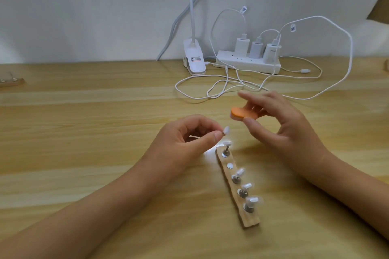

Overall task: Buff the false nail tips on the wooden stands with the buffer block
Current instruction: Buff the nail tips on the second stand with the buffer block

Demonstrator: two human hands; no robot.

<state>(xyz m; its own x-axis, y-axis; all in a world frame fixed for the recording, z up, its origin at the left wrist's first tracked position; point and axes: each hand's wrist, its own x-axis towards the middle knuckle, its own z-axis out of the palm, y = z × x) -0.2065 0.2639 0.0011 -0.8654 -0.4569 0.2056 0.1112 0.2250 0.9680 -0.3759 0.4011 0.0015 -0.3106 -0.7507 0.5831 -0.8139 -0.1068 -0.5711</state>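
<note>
Fingers of the left hand [185, 141] are curled. Thumb and forefinger pinch one small white nail tip [226, 131], held in the air just above the far end of the wooden stand [235, 200]. Whatever the tip is mounted on is hidden by the fingers.

Fingers of the right hand [282, 126] grip the buffer block [244, 114]: thumb on the near edge, other fingers behind it, forefinger sticking out straight to the left. The block is oval, with an orange top and a paler layer under it. It sits up and right of the pinched tip, near but apart from it.

The wooden stand is a long strip lying flat on the table [84, 132] between the two forearms, running diagonally from near right to far left. Four mounted tips [246, 185] stand on it on metal pegs, one at the far end and three toward the near end, all a bit blurred. A bare metal disc [230, 165] sits second from the far end with no peg on it.

Further back on the table is a tangle of white cables [210, 88]. Behind them a white power strip [248, 64] lies against the wall with three chargers [255, 48] plugged in. A white clip lamp [194, 59] stands just left of the strip, its neck going up out of view. A second stand [11, 82] lies at the far left edge, cut off by the frame.
</note>
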